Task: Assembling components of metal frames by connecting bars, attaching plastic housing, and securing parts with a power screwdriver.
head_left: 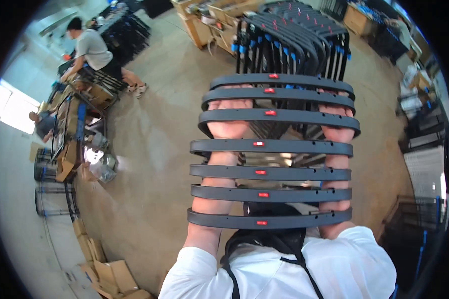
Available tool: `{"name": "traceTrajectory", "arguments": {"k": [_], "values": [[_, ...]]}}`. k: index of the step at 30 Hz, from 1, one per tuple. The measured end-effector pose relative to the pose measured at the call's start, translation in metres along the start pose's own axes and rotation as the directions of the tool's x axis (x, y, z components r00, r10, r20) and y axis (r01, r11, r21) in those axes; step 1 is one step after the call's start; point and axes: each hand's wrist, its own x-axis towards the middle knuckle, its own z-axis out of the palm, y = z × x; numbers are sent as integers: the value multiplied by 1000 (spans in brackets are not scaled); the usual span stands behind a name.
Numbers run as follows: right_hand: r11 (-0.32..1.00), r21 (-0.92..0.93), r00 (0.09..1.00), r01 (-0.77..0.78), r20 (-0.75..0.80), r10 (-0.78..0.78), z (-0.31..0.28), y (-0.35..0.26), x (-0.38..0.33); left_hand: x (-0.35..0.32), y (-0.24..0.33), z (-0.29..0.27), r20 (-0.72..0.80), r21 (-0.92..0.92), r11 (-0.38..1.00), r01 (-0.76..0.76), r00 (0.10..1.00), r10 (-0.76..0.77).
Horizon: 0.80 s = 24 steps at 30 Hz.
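Several dark grey curved metal frame pieces (284,147), each with a small red label, lie in a row across both my forearms, which reach straight ahead. Holes show near their right ends. My left hand (229,129), palm up, is at the far end of the row, its fingers curled about the farthest pieces. Opposite it, my right hand (338,133) is turned up too, closed around the right ends of the same pieces. Parts of both hands' fingers are hidden behind the metal.
Ahead stands a dense stack of dark frames (304,35) with blue and red bits. A wooden crate (197,25) is beside it. At left, a person in a grey shirt (92,50) leans over a workbench; another person (45,124) is farther left. Flattened cardboard (117,276) lies lower left.
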Motion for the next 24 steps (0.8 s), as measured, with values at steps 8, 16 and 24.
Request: {"name": "traceTrajectory", "arguments": {"k": [8, 16, 24], "values": [[995, 49, 994, 85, 59, -87, 22, 28, -2, 41, 23, -4, 104, -22, 978, 208, 973, -205], [940, -107, 904, 325, -258, -342, 46, 48, -5, 111, 32, -17, 117, -89, 899, 428, 901, -417], [921, -121, 922, 370, -74, -380, 58, 64, 7, 174, 32, -20, 1, -196, 799, 568, 815, -579]]}}
